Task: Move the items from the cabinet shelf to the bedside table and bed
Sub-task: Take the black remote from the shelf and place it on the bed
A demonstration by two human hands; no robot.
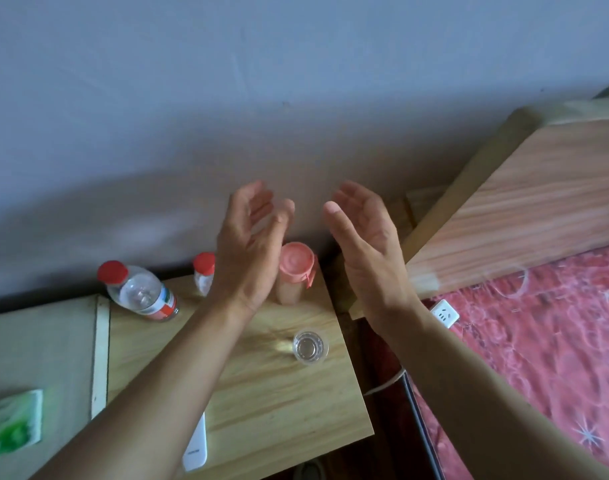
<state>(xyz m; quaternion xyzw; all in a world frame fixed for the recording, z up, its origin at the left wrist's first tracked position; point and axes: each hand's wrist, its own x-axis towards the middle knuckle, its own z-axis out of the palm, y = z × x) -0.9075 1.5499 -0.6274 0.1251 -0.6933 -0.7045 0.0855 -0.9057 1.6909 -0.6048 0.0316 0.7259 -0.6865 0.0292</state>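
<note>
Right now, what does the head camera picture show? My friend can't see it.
The left hand and right hand are raised, open and empty, palms facing each other, above a wooden bedside table. On it stand a red-capped water bottle, a small red-capped bottle, a pink-lidded cup and a clear glass. A pink-covered bed lies to its right.

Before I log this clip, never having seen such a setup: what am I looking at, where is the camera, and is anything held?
No machine here: one wide-angle camera on a person's head looks down at their bare arms. The left hand and right hand hover open, palms facing, with no grip on anything. On the light wooden bedside table stand a clear plastic water bottle with a red cap, a small white red-capped bottle, a pink-lidded tumbler and a small clear glass.
</note>
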